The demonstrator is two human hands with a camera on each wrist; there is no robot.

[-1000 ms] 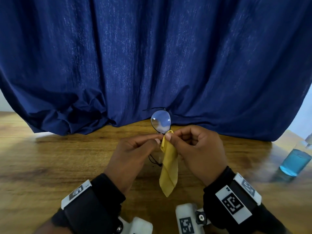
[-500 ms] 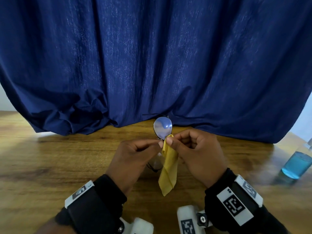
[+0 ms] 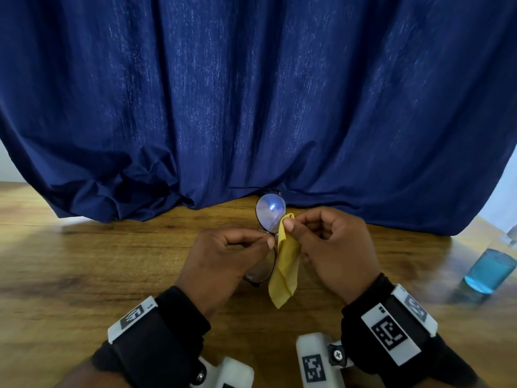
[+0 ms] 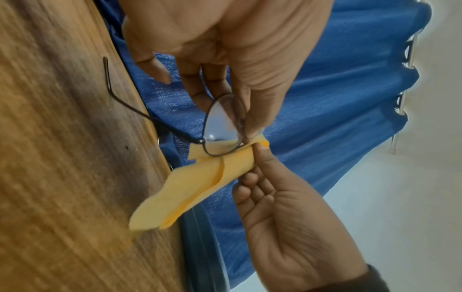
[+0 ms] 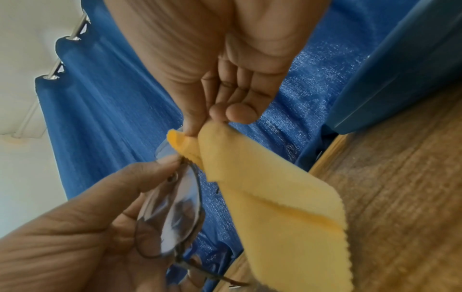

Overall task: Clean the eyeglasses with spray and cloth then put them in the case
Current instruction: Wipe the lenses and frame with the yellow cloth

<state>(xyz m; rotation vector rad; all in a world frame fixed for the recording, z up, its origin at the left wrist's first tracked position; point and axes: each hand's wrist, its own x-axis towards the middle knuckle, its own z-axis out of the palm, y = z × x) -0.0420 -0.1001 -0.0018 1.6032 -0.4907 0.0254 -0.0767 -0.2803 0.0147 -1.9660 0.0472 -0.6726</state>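
- Head view: the left hand (image 3: 221, 259) pinches the eyeglasses (image 3: 270, 212) at the bridge between thumb and forefinger, and holds them above the wooden counter (image 3: 84, 275). One lens stands up on the far side of the hands; the other lens hangs down on the near side, partly hidden by the fingers.
- The right hand (image 3: 333, 247) pinches the top of the yellow cloth (image 3: 285, 264) against the right edge of the upper lens. The rest of the cloth hangs down between the two hands.
- A spray bottle (image 3: 489, 273) with blue liquid stands on the counter far to the right, well apart from the hands. A dark blue curtain (image 3: 251, 93) fills the far side.
- Left wrist view: the left hand (image 4: 225, 39) grips the rim of one lens with thumb and fingers. The cloth (image 4: 190, 185) lies folded over the lower rim, pinched by the right hand (image 4: 287, 227). One temple arm points toward the counter.
- Right wrist view: the right hand (image 5: 225, 69) pinches the cloth (image 5: 275, 207) between thumb and fingertips. The left hand (image 5: 75, 227) holds the eyeglasses (image 5: 172, 223) just beside it, on the left.
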